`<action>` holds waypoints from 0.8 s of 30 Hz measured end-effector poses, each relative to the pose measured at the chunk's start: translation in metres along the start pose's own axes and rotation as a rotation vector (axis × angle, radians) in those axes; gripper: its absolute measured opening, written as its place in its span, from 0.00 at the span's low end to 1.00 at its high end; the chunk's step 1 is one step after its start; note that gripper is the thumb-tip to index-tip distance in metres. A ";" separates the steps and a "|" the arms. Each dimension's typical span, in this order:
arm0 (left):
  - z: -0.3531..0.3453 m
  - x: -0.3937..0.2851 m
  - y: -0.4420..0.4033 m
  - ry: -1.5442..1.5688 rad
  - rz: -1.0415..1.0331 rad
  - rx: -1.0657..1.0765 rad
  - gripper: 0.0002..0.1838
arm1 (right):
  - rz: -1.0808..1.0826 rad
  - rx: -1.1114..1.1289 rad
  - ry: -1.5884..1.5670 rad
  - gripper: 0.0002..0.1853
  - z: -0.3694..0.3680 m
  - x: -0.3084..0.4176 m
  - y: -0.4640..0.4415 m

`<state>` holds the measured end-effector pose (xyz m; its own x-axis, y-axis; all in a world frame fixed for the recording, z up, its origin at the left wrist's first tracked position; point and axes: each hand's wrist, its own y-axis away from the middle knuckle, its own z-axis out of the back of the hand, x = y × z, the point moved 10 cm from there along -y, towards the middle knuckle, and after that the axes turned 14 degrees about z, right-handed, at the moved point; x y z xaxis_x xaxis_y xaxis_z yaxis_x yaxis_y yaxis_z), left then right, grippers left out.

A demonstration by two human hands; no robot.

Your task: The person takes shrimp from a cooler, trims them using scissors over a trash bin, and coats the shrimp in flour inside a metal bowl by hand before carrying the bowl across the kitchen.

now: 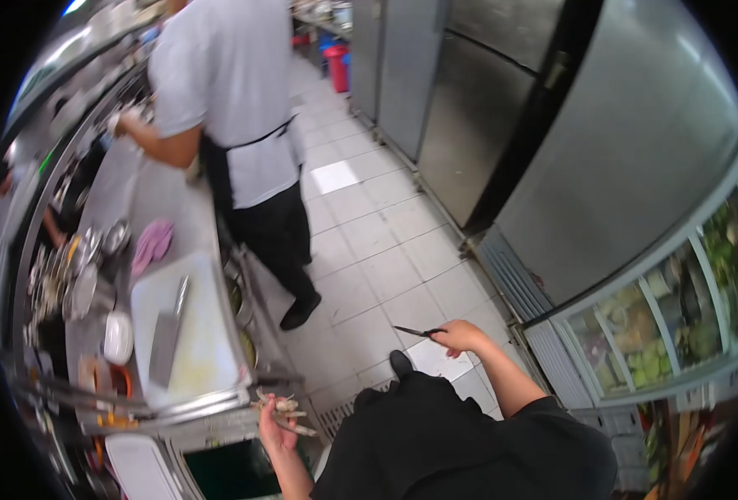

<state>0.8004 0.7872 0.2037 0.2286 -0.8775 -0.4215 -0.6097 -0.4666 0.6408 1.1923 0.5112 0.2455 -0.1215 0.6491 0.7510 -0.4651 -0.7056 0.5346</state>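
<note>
My left hand [277,427] is closed around several pale, thin stick-like pieces [289,410] with wispy ends; their exact kind I cannot make out. It is beside the front corner of the steel counter. Out to the right, over the floor, my right hand [462,337] grips a pair of dark scissors [419,332], blades pointing left. On the counter near my left hand lies a white cutting board [206,333], and a cleaver [169,333] rests on it.
A person [235,108] in a white shirt and dark apron stands ahead at the counter [127,187]. A pink cloth [153,244], a white container [118,337] and metal bowls [90,292] sit there. Steel refrigerators [610,158] and a glass-front cooler [652,321] line the right side.
</note>
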 end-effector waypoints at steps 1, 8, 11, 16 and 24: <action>-0.021 0.002 -0.014 -0.016 0.017 0.026 0.11 | -0.042 -0.142 0.211 0.17 0.043 -0.013 0.007; -0.154 0.047 -0.140 -0.171 0.182 0.048 0.10 | 0.134 -0.840 0.159 0.12 0.288 -0.036 0.051; -0.218 0.074 -0.198 -0.178 0.184 0.042 0.10 | 0.461 -1.056 -0.373 0.09 0.396 -0.040 0.026; -0.318 0.107 -0.281 -0.184 0.218 -0.024 0.09 | 1.144 -1.062 -0.599 0.06 0.612 0.115 0.040; -0.388 0.086 -0.382 -0.206 0.188 -0.070 0.11 | 1.572 -1.581 -0.415 0.11 0.833 0.267 0.069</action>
<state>1.3477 0.8474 0.1718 -0.0464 -0.9119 -0.4078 -0.5712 -0.3107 0.7597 1.8584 0.3985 0.8060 -0.9363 -0.2358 0.2601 -0.3392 0.4161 -0.8437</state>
